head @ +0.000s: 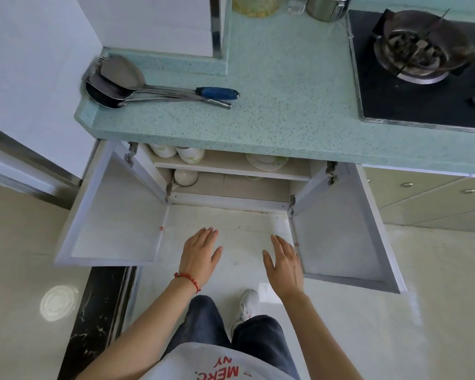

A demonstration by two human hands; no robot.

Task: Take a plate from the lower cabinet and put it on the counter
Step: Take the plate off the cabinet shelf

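The lower cabinet (231, 187) under the speckled green counter (285, 105) stands with both doors swung wide. On its upper shelf at the right lies a white plate (266, 161) with a green pattern, partly hidden by the counter edge. White bowls (189, 154) sit at the shelf's left, and another bowl (185, 177) is on the level below. My left hand (199, 253) and my right hand (284, 264) hover in front of the cabinet between the doors, palms down, fingers spread, holding nothing.
Metal ladles and a blue-handled spatula (159, 89) lie on the counter's left. A gas stove (422, 64) takes up the right side, and jars (258, 5) stand at the back. The left door (113, 215) and right door (343, 229) flank my hands. Glossy floor tiles lie below.
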